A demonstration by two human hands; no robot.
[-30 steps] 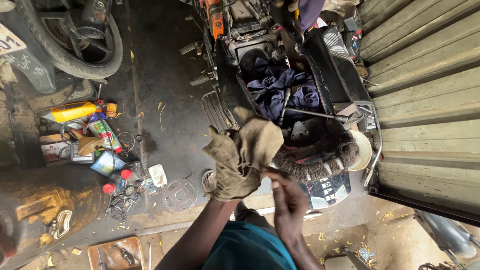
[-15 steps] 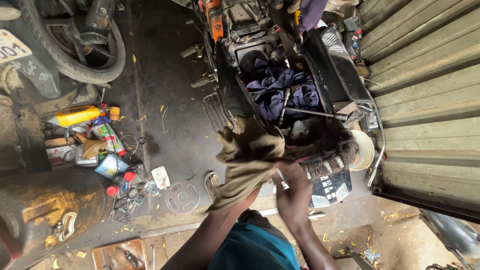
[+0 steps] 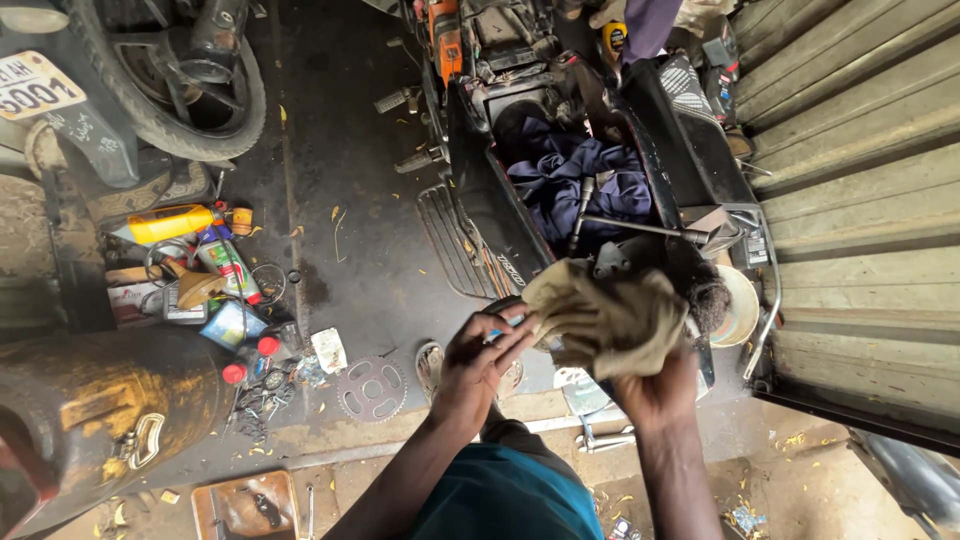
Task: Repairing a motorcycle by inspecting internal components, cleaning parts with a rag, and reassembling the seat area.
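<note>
The left hand (image 3: 478, 352) has let go of the tan rag (image 3: 610, 318) and now pinches a small blue object (image 3: 497, 330) just left of it. The right hand (image 3: 655, 392) has taken over, gripping the rag from below.

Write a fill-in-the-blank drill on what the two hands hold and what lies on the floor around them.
1. The right hand grips a crumpled tan ____.
2. The left hand touches that cloth's ____ edge.
3. On the floor left of the hands lies a round toothed ____.
4. The blue fabric sits inside the open ____.

Missing: rag; left; sprocket; motorcycle
</note>
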